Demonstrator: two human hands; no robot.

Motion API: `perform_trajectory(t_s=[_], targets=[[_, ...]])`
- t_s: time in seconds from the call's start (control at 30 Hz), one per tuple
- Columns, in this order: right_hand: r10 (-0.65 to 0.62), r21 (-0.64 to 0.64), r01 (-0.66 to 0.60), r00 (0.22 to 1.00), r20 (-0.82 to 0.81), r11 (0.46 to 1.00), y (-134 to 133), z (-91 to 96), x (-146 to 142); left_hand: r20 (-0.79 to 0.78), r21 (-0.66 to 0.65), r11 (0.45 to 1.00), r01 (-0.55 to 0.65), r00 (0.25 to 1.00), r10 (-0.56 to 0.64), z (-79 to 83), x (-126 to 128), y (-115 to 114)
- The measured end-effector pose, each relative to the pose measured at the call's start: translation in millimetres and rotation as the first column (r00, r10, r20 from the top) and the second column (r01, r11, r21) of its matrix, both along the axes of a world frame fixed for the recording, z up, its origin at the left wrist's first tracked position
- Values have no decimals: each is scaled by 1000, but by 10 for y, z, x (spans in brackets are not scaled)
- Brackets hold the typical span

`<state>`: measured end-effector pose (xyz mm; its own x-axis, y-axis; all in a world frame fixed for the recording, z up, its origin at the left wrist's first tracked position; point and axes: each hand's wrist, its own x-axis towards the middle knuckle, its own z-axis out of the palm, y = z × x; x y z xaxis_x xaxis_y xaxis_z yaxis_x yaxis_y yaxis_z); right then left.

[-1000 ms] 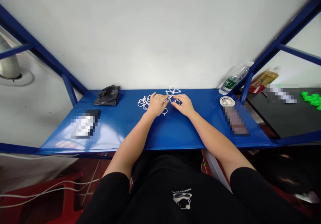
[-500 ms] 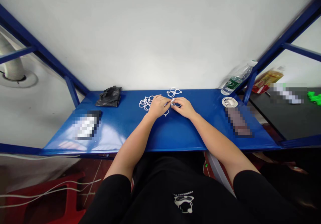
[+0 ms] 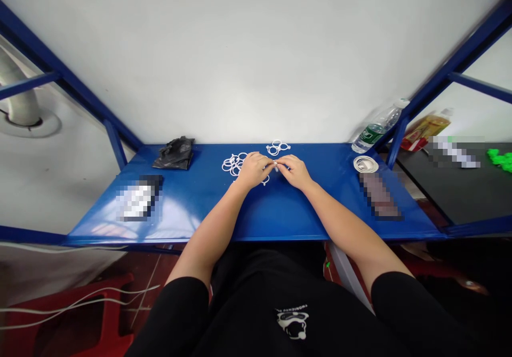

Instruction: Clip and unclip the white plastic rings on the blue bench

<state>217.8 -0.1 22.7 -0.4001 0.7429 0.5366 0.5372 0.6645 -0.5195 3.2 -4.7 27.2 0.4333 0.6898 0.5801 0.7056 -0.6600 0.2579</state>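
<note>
Your left hand [image 3: 252, 170] and right hand [image 3: 296, 170] pinch a small white piece [image 3: 276, 167]; uneven finger pressure could make it slip.

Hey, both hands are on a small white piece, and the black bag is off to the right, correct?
No: the head view shows the black bag off to the left. The left hand and right hand are on a small white piece.

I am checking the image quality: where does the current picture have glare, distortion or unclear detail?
Head view: glare whitens the blue table at near left; head view: the blue frame looks splayed, perhaps from a wide lens; head view: the white piece between left hand and right hand is too small to make out.
</note>
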Motion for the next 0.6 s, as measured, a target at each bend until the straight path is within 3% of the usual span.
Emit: perform_trajectory(t_s=[0.47, 0.6], targets=[[-76, 59, 74, 996, 38, 996, -23, 18, -70, 23, 19, 999, -46, 999, 45, 44, 48, -31], [-153, 18, 152, 986, 61, 988, 65, 9, 23, 83, 37, 987, -154, 985, 151, 128, -84, -24]])
